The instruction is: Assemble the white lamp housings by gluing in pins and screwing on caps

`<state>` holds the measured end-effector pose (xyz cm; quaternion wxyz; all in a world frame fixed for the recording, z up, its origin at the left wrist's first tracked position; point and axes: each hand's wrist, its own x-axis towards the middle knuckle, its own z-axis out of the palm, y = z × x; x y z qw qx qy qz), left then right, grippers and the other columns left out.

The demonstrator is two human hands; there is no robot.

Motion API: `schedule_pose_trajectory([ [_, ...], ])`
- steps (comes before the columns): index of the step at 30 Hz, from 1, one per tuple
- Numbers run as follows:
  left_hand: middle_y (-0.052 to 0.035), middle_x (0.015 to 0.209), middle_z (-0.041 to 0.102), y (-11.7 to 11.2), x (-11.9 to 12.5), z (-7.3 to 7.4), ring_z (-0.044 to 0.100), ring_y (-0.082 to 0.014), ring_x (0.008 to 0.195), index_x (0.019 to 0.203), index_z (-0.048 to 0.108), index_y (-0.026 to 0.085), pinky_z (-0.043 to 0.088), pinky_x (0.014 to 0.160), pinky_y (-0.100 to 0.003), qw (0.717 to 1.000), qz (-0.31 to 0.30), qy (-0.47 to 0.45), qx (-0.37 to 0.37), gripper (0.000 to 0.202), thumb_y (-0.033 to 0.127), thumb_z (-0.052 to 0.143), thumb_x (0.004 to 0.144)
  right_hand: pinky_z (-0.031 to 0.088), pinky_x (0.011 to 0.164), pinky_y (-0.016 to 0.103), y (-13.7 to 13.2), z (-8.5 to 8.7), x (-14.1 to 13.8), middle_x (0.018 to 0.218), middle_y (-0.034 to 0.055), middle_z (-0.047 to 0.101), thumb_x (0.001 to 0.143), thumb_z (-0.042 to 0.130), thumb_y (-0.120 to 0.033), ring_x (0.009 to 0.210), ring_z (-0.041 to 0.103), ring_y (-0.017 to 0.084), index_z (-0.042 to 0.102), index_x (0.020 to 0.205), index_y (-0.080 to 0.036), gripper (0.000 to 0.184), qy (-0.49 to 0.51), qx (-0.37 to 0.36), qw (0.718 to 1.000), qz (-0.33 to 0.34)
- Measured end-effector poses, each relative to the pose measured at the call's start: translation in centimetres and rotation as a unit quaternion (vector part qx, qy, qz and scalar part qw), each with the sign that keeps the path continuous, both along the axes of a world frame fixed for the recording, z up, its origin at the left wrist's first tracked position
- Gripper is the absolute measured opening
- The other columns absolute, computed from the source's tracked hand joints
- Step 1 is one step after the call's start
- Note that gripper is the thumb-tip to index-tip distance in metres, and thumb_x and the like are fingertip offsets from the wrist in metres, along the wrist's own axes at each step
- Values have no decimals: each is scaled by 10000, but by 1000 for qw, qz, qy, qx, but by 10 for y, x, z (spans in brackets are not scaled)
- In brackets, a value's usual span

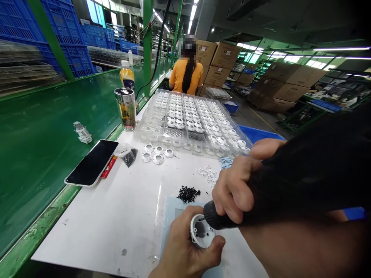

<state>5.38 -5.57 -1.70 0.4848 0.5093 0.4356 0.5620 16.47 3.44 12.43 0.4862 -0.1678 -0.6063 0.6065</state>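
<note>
My left hand (185, 247) is wrapped round a small white round housing (201, 231), held just above the white worktop (116, 216). My right hand (236, 185) grips a black electric screwdriver (278, 193) whose tip points into the housing's opening. A pile of small black screws (188, 194) lies just beyond the housing. Small white pieces (208, 173) are scattered further back. Several white ring parts (158, 153) lie loose in front of a clear tray (188, 116) filled with more of them.
A phone (92, 162) lies at the worktop's left edge beside a green conveyor belt (43, 139). A glass flask (126, 109) and a drink bottle (127, 76) stand behind it. A person in an orange shirt (187, 77) sits further down the line. Cardboard boxes (220, 58) are stacked beyond.
</note>
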Motion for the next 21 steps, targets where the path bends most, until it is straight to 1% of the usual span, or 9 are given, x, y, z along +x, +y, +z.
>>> schedule_pose_trajectory([
  [1,20,739,533,0,0,0,481,-154,666,935,589,206,386,632,-261,1000,1,-1,-1,259,401,713,818,501,409,416,0,0,1,663,51,713,842,625,-651,444,597,251,717,1170,-359,448,7,-6,999,46],
  [2,20,740,532,0,0,0,481,-155,667,933,589,206,386,634,-262,1000,1,0,-1,262,405,714,817,507,433,427,-2,-1,1,698,62,726,861,601,-642,483,618,266,694,1227,-360,471,14,-15,998,64],
  [5,15,749,534,1,-1,0,484,-158,674,940,596,203,390,640,-266,1000,1,3,0,271,412,712,814,495,462,440,-10,0,-1,689,69,710,864,570,-653,536,634,291,669,1279,-347,525,21,-48,999,9],
  [9,14,759,534,2,-1,2,488,-153,664,938,597,199,390,629,-264,1000,2,5,4,263,412,698,822,475,452,395,-22,2,-9,621,42,670,849,627,-645,488,602,242,735,1089,-308,428,39,-53,997,-42],
  [11,10,764,551,2,-1,2,503,-153,665,925,589,201,396,629,-262,1000,4,3,7,251,407,693,829,482,461,383,-25,3,-12,607,31,662,838,642,-671,477,593,222,740,1039,-295,437,42,-66,995,-64],
  [13,5,767,576,2,-1,1,521,-155,672,907,580,202,407,635,-260,1000,8,4,10,242,398,698,828,504,491,387,-24,3,-11,629,31,676,837,636,-678,492,602,216,736,1047,-293,449,39,-77,994,-61],
  [16,0,762,604,2,-1,-1,537,-155,663,900,588,198,415,623,-256,1000,11,3,12,250,402,707,817,531,538,397,-21,3,-8,687,51,706,862,591,-664,544,636,230,722,1107,-284,470,42,-83,996,0],
  [18,-14,782,633,3,0,0,561,-168,678,936,612,190,439,633,-264,1000,10,1,7,273,411,711,811,537,557,398,-20,3,-10,715,62,715,849,593,-662,577,646,240,704,1182,-281,518,47,-90,995,21],
  [21,-46,863,686,4,0,2,614,-204,753,1024,637,182,488,712,-296,1000,5,-2,-1,305,396,708,819,504,522,375,-25,8,-19,643,38,680,769,663,-708,523,584,217,696,1239,-316,614,36,-118,992,-36],
])
